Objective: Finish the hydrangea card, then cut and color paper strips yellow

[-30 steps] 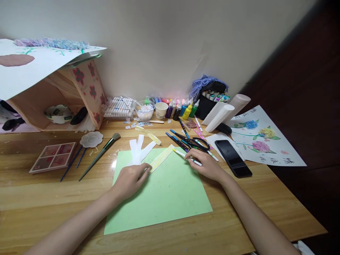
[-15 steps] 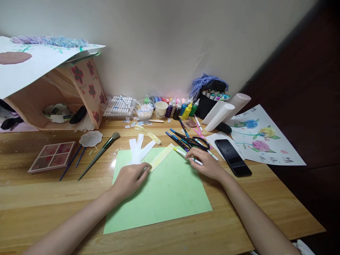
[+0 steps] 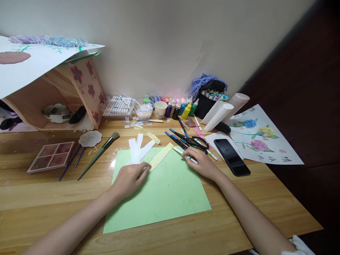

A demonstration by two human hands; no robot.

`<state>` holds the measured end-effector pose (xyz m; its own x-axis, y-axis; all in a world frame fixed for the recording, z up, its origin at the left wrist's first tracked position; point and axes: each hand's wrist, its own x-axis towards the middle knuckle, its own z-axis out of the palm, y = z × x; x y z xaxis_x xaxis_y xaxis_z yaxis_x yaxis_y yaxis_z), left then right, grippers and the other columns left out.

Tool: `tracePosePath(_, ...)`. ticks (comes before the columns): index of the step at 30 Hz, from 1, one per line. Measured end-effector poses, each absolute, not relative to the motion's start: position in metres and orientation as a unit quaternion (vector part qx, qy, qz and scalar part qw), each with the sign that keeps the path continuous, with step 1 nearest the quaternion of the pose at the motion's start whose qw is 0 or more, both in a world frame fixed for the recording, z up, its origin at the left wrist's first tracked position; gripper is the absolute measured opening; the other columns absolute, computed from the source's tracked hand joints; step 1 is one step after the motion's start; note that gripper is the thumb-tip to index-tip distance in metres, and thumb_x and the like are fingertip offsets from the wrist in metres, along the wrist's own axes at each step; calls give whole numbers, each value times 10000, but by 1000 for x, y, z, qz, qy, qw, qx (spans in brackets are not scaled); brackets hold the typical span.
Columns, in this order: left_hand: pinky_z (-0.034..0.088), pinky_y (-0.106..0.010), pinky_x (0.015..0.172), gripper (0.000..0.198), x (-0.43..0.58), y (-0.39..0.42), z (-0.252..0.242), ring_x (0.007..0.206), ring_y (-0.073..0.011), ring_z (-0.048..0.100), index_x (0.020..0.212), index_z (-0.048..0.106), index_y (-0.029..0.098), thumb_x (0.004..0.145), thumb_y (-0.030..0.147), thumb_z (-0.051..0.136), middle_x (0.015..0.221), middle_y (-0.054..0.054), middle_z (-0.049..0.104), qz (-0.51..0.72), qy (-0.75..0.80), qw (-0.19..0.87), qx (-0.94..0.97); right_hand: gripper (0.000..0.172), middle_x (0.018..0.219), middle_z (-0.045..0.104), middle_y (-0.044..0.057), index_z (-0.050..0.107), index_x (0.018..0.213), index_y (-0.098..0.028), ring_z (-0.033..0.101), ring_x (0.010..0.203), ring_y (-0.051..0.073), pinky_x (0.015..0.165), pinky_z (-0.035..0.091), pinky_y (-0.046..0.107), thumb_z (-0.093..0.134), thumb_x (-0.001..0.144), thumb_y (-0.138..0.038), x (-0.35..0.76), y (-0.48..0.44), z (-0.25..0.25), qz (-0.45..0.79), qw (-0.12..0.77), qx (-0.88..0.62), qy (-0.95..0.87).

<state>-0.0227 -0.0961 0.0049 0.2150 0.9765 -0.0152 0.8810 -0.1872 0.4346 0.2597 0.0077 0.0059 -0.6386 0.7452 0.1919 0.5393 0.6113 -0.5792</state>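
A strip of paper streaked with yellow (image 3: 161, 157) lies slanted over the top of a green sheet (image 3: 164, 198). My left hand (image 3: 132, 179) is closed on the strip's lower end, pressing it against the sheet. In my right hand (image 3: 199, 163) is a yellow marker (image 3: 178, 150), its tip at the strip's upper right end. White paper strips (image 3: 136, 150) fan out beyond my left hand, partly hidden by it. Another yellow-coloured strip (image 3: 148, 135) lies on the table just past the green sheet.
Black scissors (image 3: 199, 142) and several pens lie beyond my right hand, with a phone (image 3: 232, 157) to the right. A makeup brush (image 3: 99, 156) and a palette (image 3: 51, 157) lie left. Paint bottles (image 3: 186, 109), a paper cup (image 3: 160, 109) and markers (image 3: 118, 106) line the wall.
My right hand has shifted slightly left with the marker, whose tip has moved a little along the strip's end. My left hand stays in place on the strip.
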Motion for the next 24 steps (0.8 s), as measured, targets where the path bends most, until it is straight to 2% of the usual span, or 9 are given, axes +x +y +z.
tracePosePath(10, 333, -249, 597, 302, -22, -95, 4, 647, -155, 586, 1024, 564, 258, 942, 356, 292, 715, 13, 652, 141, 610, 180, 758, 169, 922, 598, 49, 581, 944, -212, 581, 884, 191, 791, 438, 310, 440, 870, -156, 255, 9, 0, 238, 239, -376, -863)
tracePosePath(17, 340, -243, 590, 237, -22, -96, 2, 644, -152, 592, 1024, 552, 248, 890, 399, 430, 693, 28, 649, 153, 608, 170, 760, 143, 910, 598, 50, 581, 925, -205, 581, 848, 194, 765, 440, 312, 451, 873, -176, 253, 7, 3, 228, 271, -397, -847)
tracePosePath(24, 362, -238, 599, 239, -19, -98, 2, 651, -144, 598, 964, 594, 237, 911, 360, 397, 717, 9, 665, 165, 614, 161, 755, 146, 918, 590, 52, 579, 950, -218, 569, 834, 197, 744, 439, 314, 448, 885, -209, 252, -1, 11, 218, 306, -403, -835)
